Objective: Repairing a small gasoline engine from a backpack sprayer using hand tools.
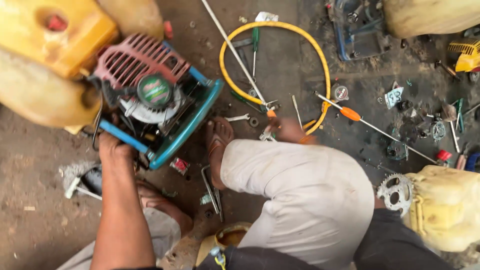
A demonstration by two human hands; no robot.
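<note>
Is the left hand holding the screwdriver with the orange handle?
No, the left hand grips the blue frame of the small engine, while the orange-handled screwdriver lies untouched on the ground.

right hand (291,131): motion-blurred, fingers unclear, mid-frame
yellow tank (47,30): cut off, upper left
sprocket (395,192): partly hidden, lower right

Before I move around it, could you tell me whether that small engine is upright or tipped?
Tipped: the small engine leans in its blue frame, its round starter cover facing the camera, while the left hand grips the frame's lower edge.
</note>
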